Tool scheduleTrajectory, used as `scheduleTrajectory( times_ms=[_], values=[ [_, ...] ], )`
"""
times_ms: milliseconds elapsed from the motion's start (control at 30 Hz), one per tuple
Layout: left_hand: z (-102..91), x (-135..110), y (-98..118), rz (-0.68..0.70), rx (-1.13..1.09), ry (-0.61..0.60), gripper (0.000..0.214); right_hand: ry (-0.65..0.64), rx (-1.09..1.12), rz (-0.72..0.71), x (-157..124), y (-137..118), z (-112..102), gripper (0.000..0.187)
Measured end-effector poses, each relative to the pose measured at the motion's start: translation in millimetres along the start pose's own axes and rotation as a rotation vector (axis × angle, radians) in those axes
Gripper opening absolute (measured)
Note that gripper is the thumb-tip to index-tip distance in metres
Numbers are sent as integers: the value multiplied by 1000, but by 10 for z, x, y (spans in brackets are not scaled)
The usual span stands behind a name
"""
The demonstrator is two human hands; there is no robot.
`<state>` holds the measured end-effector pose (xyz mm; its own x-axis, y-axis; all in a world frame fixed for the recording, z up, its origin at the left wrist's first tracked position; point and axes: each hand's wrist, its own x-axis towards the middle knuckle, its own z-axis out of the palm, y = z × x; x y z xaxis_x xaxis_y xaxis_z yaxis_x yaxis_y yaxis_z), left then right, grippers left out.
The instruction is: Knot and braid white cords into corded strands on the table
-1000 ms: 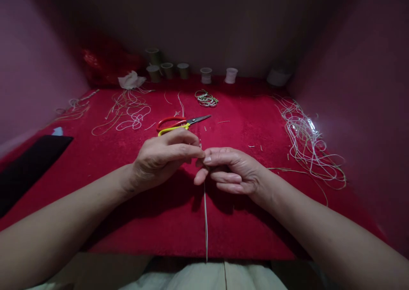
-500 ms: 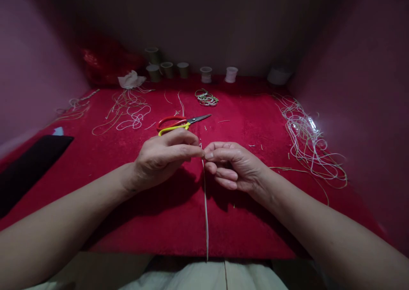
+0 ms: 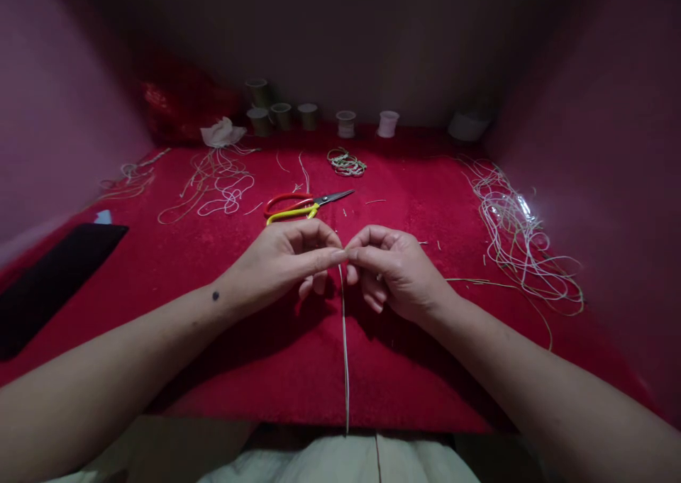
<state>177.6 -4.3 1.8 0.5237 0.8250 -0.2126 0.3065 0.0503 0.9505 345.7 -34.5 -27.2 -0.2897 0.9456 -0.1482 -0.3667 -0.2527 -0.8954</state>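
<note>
Thin pale cords (image 3: pixel 345 348) run from the table's front edge up to my fingers, and their upper end is hidden there. My left hand (image 3: pixel 290 259) pinches at that end, thumb against forefinger. Meeting it tip to tip, my right hand (image 3: pixel 396 267) pinches the same spot, its other fingers curled loosely below. Just beyond my left hand lie scissors (image 3: pixel 313 203) with one red and one yellow handle, blades pointing right. Farther back rests a small coil of green and white knotted cord (image 3: pixel 345 162).
Red cloth (image 3: pixel 255 369) covers the table. Several thread spools (image 3: pixel 308 117) line the back. Loose cords (image 3: pixel 511 235) tangle at right, more cords (image 3: pixel 226 185) at back left. A black flat object (image 3: pixel 58 284) lies at left. Small cord scraps dot the cloth.
My left hand has rolled so its thumb now lies along the top and its lower fingers show beneath. Both hands' fingertips remain together at the cord. The view has shifted slightly.
</note>
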Motion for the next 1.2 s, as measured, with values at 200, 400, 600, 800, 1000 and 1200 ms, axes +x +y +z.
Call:
scheduleTrajectory(
  times_ms=[200,400,600,800,1000,1200],
  values=[
    [23,8,2,-37,28,-23,13,12,-44,11,-15,1,23,11],
    [10,31,-36,-74,76,-82,10,9,-64,52,-13,1,10,11],
    [-18,51,-33,-85,90,-107,12,-17,-142,75,-19,11,-15,14],
    [-94,153,-108,-300,110,-44,25,160,-369,51,54,-54,-105,14],
    [43,211,-152,-374,-222,-67,22,222,-516,83,139,-78,-149,17],
    [134,270,-110,-480,-572,-9,18,262,-644,111,240,-105,-163,18]
  ],
)
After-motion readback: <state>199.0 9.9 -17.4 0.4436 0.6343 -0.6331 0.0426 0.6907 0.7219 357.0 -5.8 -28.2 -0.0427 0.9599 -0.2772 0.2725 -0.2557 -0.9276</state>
